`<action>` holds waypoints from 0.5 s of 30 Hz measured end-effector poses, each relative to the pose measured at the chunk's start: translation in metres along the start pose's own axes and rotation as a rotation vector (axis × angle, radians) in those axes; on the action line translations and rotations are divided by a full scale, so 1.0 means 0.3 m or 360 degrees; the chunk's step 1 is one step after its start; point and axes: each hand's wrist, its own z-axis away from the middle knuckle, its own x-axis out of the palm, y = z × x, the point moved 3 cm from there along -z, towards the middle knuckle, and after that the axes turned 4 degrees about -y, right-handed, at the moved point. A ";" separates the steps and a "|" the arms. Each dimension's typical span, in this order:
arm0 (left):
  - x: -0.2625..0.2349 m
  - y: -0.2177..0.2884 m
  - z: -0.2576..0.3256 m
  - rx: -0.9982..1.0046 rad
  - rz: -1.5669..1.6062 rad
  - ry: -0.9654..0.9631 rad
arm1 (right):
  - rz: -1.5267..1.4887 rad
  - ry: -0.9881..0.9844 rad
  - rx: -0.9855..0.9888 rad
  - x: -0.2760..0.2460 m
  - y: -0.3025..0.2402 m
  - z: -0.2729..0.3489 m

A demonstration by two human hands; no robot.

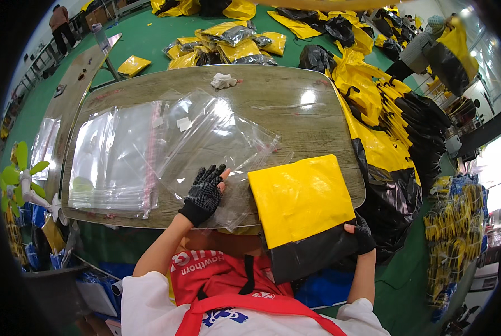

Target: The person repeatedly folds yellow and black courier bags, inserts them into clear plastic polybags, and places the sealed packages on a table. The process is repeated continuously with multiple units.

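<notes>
A folded yellow-and-black waterproof bag [304, 204] hangs over the table's front right edge, yellow part on top and black part toward me. My right hand [363, 234], in a black fingertip-less glove, grips its right edge, thumb on top; the fingers beneath are hidden. My left hand [205, 193], in a dotted black glove, rests with fingers stretched out on loose clear plastic bags [205, 134]. These lie overlapping across the middle of the table. Left of them is a neat stack of clear plastic bags [116, 157] with a reddish seal strip.
A crumpled white wad [223, 81] sits at the wood-look table's [284, 84] far edge. Yellow-and-black bags [396, 134] drape over its right side. Packed bags [228, 45] are piled on the green floor beyond. A green fan [23, 173] stands at left; a person [424, 50] works far right.
</notes>
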 end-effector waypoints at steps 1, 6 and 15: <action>-0.019 0.008 -0.002 0.0031 0.0019 0.0004 | -0.0017 0.0030 -0.0040 0.005 0.008 0.006; -0.145 0.083 0.021 0.0419 0.0074 -0.0172 | -0.0006 -0.0255 0.0064 0.316 0.156 0.016; -0.316 0.120 0.252 0.0473 -0.0335 -0.0271 | 0.1088 0.0079 -0.0811 0.561 0.065 -0.298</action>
